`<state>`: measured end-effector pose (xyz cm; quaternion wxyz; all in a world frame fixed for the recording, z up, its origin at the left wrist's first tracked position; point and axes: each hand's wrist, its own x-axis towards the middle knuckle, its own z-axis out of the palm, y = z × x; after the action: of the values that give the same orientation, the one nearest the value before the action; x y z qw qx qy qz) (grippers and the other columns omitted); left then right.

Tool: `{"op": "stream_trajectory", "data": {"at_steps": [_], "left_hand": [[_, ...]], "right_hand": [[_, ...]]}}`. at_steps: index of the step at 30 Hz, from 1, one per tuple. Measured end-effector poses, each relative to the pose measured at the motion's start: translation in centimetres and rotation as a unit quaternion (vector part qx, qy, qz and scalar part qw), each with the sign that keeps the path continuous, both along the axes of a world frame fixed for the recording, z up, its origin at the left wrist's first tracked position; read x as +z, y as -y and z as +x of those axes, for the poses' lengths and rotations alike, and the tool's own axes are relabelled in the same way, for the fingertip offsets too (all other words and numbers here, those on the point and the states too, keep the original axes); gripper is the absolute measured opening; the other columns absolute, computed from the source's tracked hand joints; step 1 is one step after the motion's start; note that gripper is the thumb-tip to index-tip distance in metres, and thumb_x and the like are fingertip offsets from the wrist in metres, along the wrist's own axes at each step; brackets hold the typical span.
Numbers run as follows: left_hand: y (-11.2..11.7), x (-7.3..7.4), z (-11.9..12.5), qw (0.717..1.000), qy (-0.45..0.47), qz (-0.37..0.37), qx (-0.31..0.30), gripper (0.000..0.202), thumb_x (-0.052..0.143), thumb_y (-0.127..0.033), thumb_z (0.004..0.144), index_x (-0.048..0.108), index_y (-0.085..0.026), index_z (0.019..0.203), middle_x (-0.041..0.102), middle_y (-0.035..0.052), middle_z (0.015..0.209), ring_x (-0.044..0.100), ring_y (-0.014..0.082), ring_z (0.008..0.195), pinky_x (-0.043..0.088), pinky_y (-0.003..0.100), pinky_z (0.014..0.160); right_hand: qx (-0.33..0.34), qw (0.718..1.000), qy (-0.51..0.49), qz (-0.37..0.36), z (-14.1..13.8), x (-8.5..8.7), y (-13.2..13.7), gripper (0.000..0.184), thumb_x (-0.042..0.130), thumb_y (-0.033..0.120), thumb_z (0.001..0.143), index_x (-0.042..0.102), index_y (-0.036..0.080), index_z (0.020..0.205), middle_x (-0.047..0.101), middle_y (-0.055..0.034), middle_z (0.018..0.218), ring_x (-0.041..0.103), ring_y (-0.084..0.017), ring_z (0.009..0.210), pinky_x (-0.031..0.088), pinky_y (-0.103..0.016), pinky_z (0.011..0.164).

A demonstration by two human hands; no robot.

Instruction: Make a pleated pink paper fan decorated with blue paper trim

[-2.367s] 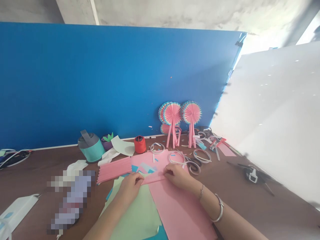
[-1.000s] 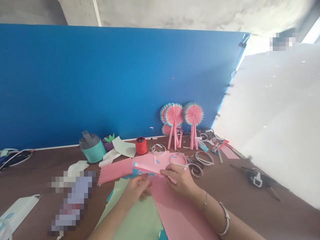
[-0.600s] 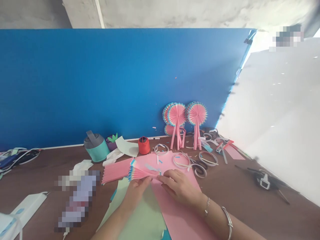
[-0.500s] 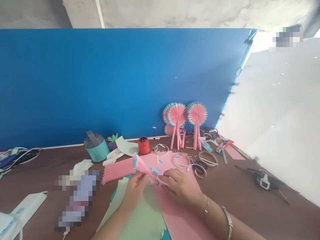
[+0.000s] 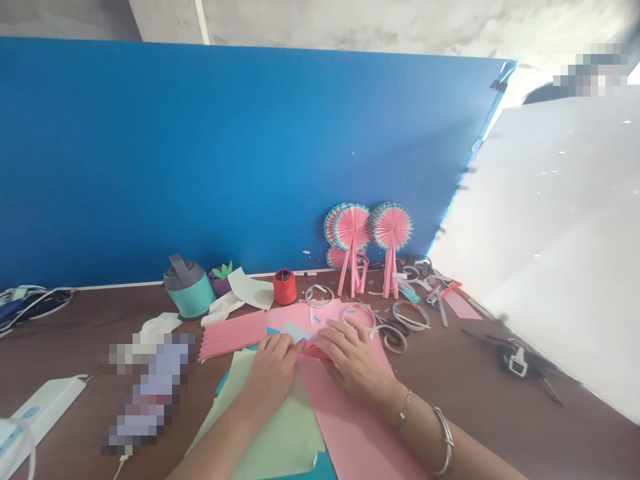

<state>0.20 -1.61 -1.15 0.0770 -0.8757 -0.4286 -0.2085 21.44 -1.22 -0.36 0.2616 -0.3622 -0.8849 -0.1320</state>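
Observation:
My left hand is closed, thumb and fingers pinching the near edge of a folded pink paper. My right hand, with a bracelet and a bangle on its wrist, curves over the same paper from the right, fingers bent around it. Most of the paper is hidden by the fingers. Both hands are low over a large pink sheet and a pale green sheet. Left of them lies a strip of pleated pink paper.
Pink pleated paper rosettes on stems lean against the blue partition. Rolls of white paper strip, scissors, a red thread spool and a teal pot surround the sheets. A white power strip lies at left.
The pleated pink paper with its blue-and-white edge was held up at a tilt; now it is lower and mostly covered by my hands. My left fingers have curled more tightly.

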Motion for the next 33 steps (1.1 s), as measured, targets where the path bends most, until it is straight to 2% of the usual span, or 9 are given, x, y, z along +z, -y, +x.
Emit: {"op": "stream_trajectory", "data": {"at_steps": [2,5,9,13,20,24,27,33], "left_hand": [[0.1,-0.1,0.2,1.000,-0.020,-0.013,-0.010,0.041,0.034,-0.002,0.085,0.056,-0.016,0.117,0.056,0.0069,0.087,0.049,0.0219,0.085,0.039,0.036,0.075],[0.3,-0.2,0.4,0.999,-0.030,-0.036,-0.022,0.037,0.035,-0.004,0.087,0.057,-0.017,0.113,0.057,0.0059,0.088,0.049,0.0216,0.083,0.038,0.036,0.076],[0.4,-0.4,0.6,0.998,-0.034,-0.042,-0.030,0.030,0.037,-0.005,0.087,0.060,-0.020,0.101,0.056,0.0045,0.085,0.049,0.0207,0.081,0.038,0.035,0.075],[0.8,-0.4,0.8,0.998,-0.037,-0.020,-0.036,0.028,0.039,-0.002,0.086,0.061,-0.018,0.094,0.056,0.0046,0.085,0.048,0.0206,0.081,0.038,0.035,0.075],[1.2,-0.4,0.7,0.998,-0.054,-0.016,-0.038,0.026,0.039,-0.003,0.087,0.060,-0.018,0.085,0.055,0.0044,0.080,0.047,0.0215,0.077,0.039,0.036,0.071],[1.1,-0.5,0.9,0.998,-0.055,-0.018,-0.033,0.024,0.041,-0.005,0.088,0.060,-0.018,0.087,0.056,0.0040,0.079,0.048,0.0209,0.077,0.038,0.036,0.072],[1.0,-0.5,0.9,0.998,-0.054,-0.028,-0.032,0.022,0.043,-0.006,0.087,0.061,-0.018,0.091,0.057,0.0041,0.081,0.049,0.0211,0.079,0.037,0.036,0.074],[0.5,-1.1,0.6,0.998,0.006,-0.063,-0.022,0.029,0.041,-0.003,0.086,0.062,-0.020,0.096,0.060,0.0027,0.084,0.051,0.0193,0.081,0.035,0.034,0.074]], "right_hand": [[0.006,0.999,0.012,-0.031,0.2,-0.3,-0.4,0.022,0.043,0.008,0.088,0.058,0.020,0.099,0.063,-0.0044,0.096,0.050,-0.019,0.101,0.024,-0.042,0.100],[0.015,0.996,0.051,-0.065,0.6,-0.8,-0.8,0.018,0.045,0.005,0.084,0.058,0.018,0.085,0.061,-0.0035,0.084,0.048,-0.017,0.084,0.029,-0.036,0.088],[0.011,0.990,0.092,-0.106,0.7,-1.2,-1.0,0.015,0.046,0.008,0.084,0.059,0.017,0.085,0.058,-0.0042,0.082,0.045,-0.017,0.077,0.028,-0.032,0.073],[0.006,0.986,0.108,-0.129,0.8,-1.4,-0.9,0.018,0.045,0.007,0.086,0.061,0.016,0.086,0.057,-0.0036,0.079,0.042,-0.016,0.070,0.025,-0.031,0.066],[0.008,0.987,0.107,-0.122,0.9,-1.0,-0.6,0.020,0.047,0.006,0.086,0.062,0.018,0.085,0.056,-0.0041,0.082,0.042,-0.017,0.077,0.025,-0.031,0.067],[0.028,0.987,0.111,-0.109,0.3,-0.9,-0.3,0.017,0.047,0.009,0.088,0.061,0.017,0.088,0.056,-0.0049,0.085,0.042,-0.018,0.079,0.026,-0.031,0.066],[0.036,0.987,0.116,-0.106,0.0,-1.2,-0.4,0.018,0.046,0.008,0.088,0.060,0.017,0.083,0.055,-0.0048,0.081,0.040,-0.018,0.076,0.025,-0.031,0.064],[0.025,0.984,0.084,-0.157,0.3,-1.3,-0.8,0.021,0.047,0.006,0.086,0.062,0.018,0.092,0.059,-0.0045,0.083,0.043,-0.018,0.077,0.025,-0.031,0.066]]}}
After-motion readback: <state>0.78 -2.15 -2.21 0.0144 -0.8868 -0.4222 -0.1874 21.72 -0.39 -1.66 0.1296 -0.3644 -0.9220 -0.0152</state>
